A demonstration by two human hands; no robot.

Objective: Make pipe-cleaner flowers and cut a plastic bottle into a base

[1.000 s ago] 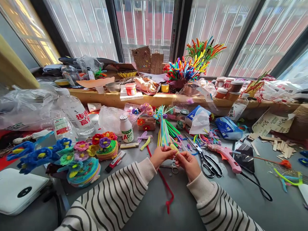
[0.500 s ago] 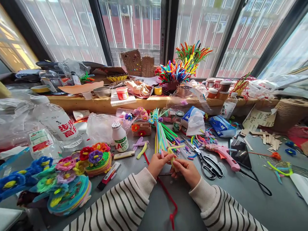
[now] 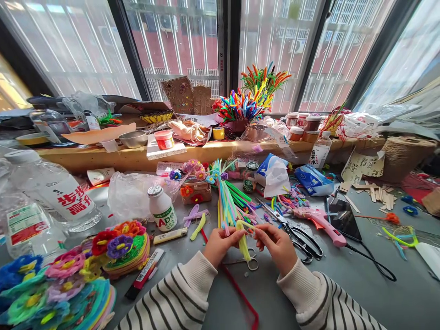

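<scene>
In front of me, a pale yellow pipe cleaner is bent over, with one end hanging between my hands. My left hand is closed on it, fingertips pinched near the bend; a pink and pale blue tip also shows by that thumb. Thumb and fingers of my right hand pinch its other end. Beneath them lie small scissors, partly covered by the left hand. A red pipe cleaner runs under my left wrist. Just beyond is a bundle of pastel and green pipe cleaners.
Large scissors, a pink glue gun and a phone lie at right. Left are fuzzy flowers, a lighter, a white bottle and big clear bottles. A cluttered wooden ledge runs behind.
My hands have drawn slightly apart, and the yellow pipe cleaner's hanging end shows more plainly. The small scissors have come into sight below. The whole view has shifted a little.
</scene>
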